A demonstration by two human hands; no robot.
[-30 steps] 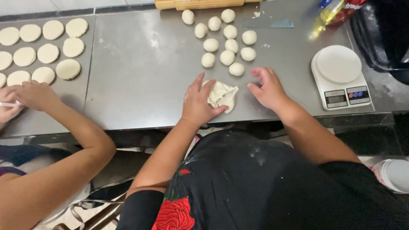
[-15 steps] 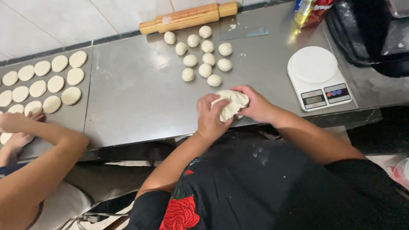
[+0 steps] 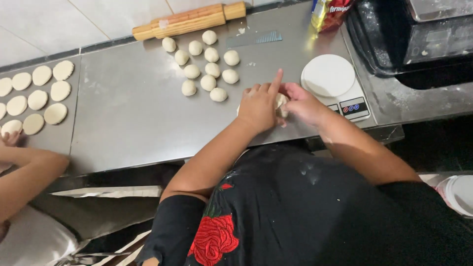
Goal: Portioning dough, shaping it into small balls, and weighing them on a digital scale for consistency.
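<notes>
Your steel table [image 3: 138, 118] carries everything, so start there: it ends close in front of you, and the dough [image 3: 281, 102] sits near that front edge, just left of the scale [image 3: 329, 76]. If you work the piece any nearer to yourself, it could slide off the edge — the smooth metal gives little grip.

The black tray [image 3: 394, 44] at the far right is dusted with flour and well apart from your hands; no trouble there. The rolling pin [image 3: 189, 20] lies along the back wall, and a knock from a raised elbow could set it rolling into the balls [image 3: 207, 66] grouped below it.

Those balls lie close to your left hand [image 3: 258, 106]. That hand is cupped over the dough, index finger sticking out straight toward them — a wide sweep could dent the nearest one. Your right hand [image 3: 303, 103] is curled against the dough from the other side, almost touching the scale, and a push that way could shove it or smear its buttons.

At the far left, discs [image 3: 42, 93] lie in rows beside another person's arm [image 3: 29, 170], well clear of you.
</notes>
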